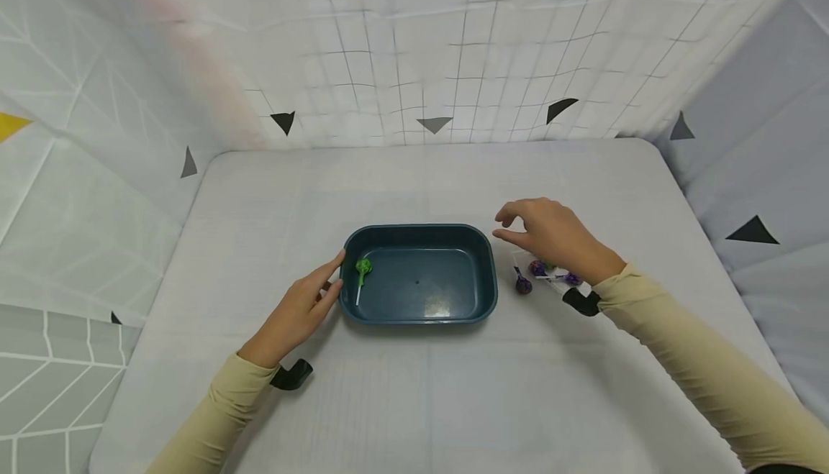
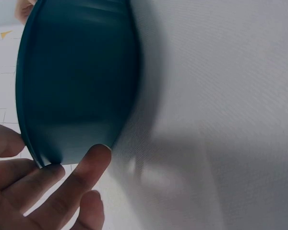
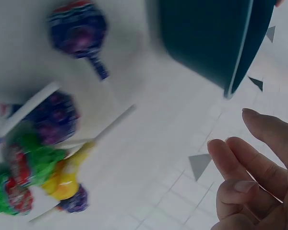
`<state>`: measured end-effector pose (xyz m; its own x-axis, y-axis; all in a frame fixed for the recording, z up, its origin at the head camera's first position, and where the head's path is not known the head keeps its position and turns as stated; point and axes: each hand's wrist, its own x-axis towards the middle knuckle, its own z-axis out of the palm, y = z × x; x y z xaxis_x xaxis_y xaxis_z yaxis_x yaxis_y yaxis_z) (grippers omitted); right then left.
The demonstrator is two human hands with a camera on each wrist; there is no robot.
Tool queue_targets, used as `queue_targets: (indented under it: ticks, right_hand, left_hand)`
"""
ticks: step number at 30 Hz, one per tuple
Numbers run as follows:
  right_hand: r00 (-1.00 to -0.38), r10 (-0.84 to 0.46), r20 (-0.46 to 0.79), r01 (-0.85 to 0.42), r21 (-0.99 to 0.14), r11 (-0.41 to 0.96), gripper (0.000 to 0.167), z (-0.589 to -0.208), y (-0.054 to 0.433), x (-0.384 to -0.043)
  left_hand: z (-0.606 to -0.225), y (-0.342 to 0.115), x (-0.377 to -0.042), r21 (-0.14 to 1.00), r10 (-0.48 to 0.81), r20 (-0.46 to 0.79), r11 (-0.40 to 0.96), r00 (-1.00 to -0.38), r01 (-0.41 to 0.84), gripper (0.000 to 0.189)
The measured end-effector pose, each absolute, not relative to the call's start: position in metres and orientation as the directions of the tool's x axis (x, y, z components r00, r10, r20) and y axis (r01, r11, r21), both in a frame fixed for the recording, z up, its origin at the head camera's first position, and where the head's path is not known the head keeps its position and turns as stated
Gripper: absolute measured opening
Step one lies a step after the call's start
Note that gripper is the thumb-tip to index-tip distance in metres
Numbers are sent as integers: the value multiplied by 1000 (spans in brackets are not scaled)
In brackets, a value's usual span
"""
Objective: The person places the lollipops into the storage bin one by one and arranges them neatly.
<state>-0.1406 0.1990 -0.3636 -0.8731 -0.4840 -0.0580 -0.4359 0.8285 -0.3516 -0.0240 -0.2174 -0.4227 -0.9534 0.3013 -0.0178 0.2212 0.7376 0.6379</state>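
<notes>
A dark teal plastic tub (image 1: 401,287) stands on the table, with one green-wrapped lollipop (image 1: 363,266) lying inside near its left end. My left hand (image 1: 294,319) touches that end, its fingertips (image 2: 100,152) against the rim and outer wall. Past the right end, my right hand (image 1: 550,233) is raised with nothing in it, thumb and fingers apart. Below and beside it lie several wrapped lollipops: a purple one (image 1: 523,285) nearest the tub, and in the right wrist view a yellow one (image 3: 65,179) and green ones (image 3: 36,160) in a cluster. The right hand partly hides this cluster in the head view.
A white cloth covers the table (image 1: 414,395). Patterned white sheets (image 1: 414,42) hang behind it and at both sides. Black wrist mounts (image 1: 291,375) sit under both wrists, the right one close over the lollipops.
</notes>
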Motion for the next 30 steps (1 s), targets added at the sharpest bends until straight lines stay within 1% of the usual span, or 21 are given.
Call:
queue_targets:
  ticks: [7, 18, 26, 30]
  right_hand:
    - [-900, -423, -100, -368, -342, 864, 30, -368, 224, -137]
    - [-916, -371, -151, -306, -335, 891, 31, -382, 253, -130]
    - [-919, -359, -162, -293, -327, 898, 30, -388, 266, -128]
    - [-919, -347, -186, -279, -316, 907, 32, -392, 271, -126]
  left_hand:
    - [-423, -217, -26, 636, 303, -16, 738, -953, 224, 55]
    - [-425, -218, -27, 636, 307, -20, 738, -952, 225, 55]
    - [-423, -218, -26, 646, 301, -45, 736, -953, 202, 56]
    - [-422, -217, -26, 645, 303, -42, 736, -952, 206, 56]
